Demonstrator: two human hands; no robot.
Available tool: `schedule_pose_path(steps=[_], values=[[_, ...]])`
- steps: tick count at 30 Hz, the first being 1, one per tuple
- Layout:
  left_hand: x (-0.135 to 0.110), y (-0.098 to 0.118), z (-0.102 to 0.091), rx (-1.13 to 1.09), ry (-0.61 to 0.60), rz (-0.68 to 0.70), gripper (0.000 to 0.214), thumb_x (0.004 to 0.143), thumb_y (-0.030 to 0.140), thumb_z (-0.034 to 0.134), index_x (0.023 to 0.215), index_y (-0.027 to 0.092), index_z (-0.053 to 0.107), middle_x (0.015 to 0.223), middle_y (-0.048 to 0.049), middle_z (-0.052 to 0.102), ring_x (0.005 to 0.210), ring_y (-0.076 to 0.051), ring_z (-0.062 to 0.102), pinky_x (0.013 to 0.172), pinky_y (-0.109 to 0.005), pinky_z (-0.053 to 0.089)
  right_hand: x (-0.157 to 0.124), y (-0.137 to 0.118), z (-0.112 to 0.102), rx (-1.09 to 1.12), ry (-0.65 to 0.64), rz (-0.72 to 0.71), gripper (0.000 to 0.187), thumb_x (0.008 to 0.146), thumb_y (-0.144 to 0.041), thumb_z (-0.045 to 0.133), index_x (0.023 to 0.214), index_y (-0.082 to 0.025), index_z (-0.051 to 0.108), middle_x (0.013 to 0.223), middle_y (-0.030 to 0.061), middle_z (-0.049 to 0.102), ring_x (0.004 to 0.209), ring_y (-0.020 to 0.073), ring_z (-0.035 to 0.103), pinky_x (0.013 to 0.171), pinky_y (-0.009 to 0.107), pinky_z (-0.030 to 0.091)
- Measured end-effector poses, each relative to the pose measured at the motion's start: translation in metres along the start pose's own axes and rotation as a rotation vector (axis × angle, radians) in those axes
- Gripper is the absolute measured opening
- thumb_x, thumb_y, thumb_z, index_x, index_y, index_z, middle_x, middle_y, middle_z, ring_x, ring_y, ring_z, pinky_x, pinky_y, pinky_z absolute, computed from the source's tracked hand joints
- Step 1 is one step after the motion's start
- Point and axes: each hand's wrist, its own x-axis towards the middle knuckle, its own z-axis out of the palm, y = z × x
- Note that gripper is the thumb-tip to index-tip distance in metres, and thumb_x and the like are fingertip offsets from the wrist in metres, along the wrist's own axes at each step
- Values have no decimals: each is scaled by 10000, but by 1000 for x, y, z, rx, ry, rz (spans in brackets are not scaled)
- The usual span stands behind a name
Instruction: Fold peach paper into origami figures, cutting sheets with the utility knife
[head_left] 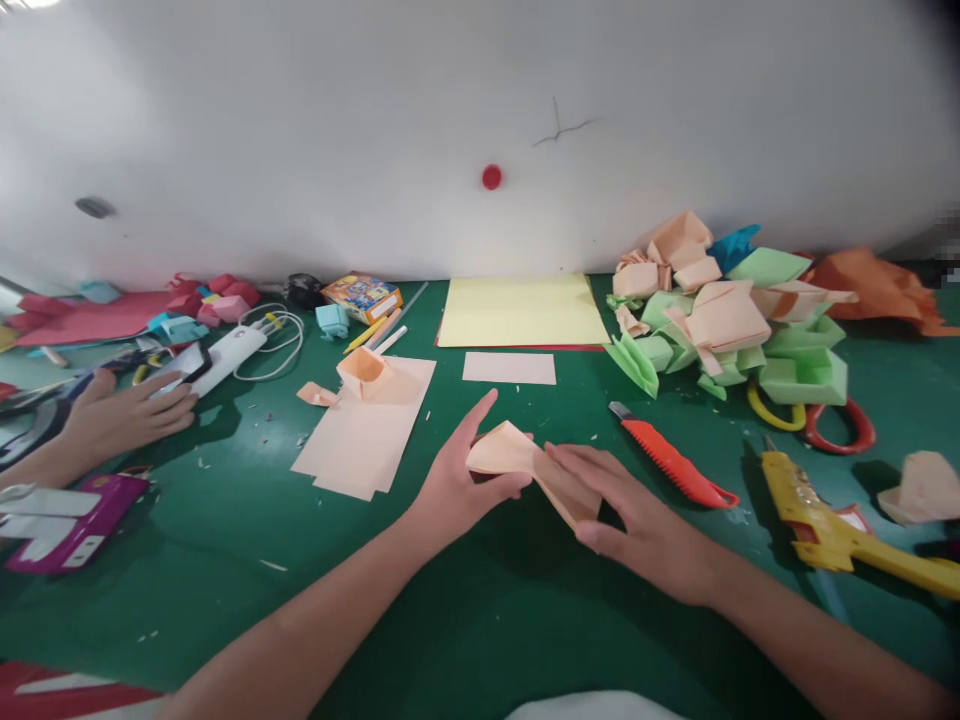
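Note:
Between my two hands, above the green table (450,620), is a partly folded piece of peach paper (504,449). My left hand (466,478) pinches its left end between thumb and fingers, with the index finger pointing up and away. Against the right end, my right hand (622,505) presses its fingers on top and its thumb on the near edge. The paper narrows in the middle, and part of it is hidden behind my fingers. Left of my hands, a small folded peach paper box (364,374) sits on flat peach sheets (360,450).
To the right lie a red utility knife (671,460), a yellow glue gun (814,520), scissors (838,427) and a pile of folded papers (727,320). Yellow paper (525,312) and a pale strip (509,368) lie ahead. Another person's hand (127,412) touches a phone (180,368) at left.

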Motion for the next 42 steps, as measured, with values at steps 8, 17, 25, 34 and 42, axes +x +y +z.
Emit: schedule_pose_path(steps=[8,17,25,34,42], values=[[-6,-1,-3,352,132,55,908,788,462,795,1559,308,341,1132,-64,746,922,-279,730,834,-394,593,3,-17,5,-69,21,25,607,982,-553,541,1544,-356,420,1539,71,495,1411,341,398,1141,566,357],[-2,-1,0,-13,33,-12,1002,794,390,825,1574,328,201,1264,-92,691,1140,-303,687,1023,-440,533,2,-12,4,159,93,152,400,1040,-527,426,1298,-388,698,1446,42,591,1401,314,434,1187,603,284],[5,-15,-8,-329,35,53,930,704,373,864,1499,315,385,1260,-88,665,1149,-311,644,922,-401,552,8,-11,-2,444,165,176,398,949,-574,568,1074,-272,795,1295,81,695,1183,304,631,957,432,552],[-1,-8,-1,288,-76,-21,328,920,345,621,1228,240,661,1217,-87,706,1082,-315,655,901,-423,525,4,-7,1,268,221,224,407,900,-346,607,1287,-223,636,1089,58,726,981,280,682,798,385,588],[0,-14,-4,248,-84,-70,372,955,486,553,1069,194,754,1021,-63,756,917,-289,682,792,-381,536,8,-2,-2,208,282,328,330,874,-514,652,982,-215,745,912,67,764,806,291,702,670,392,565]])
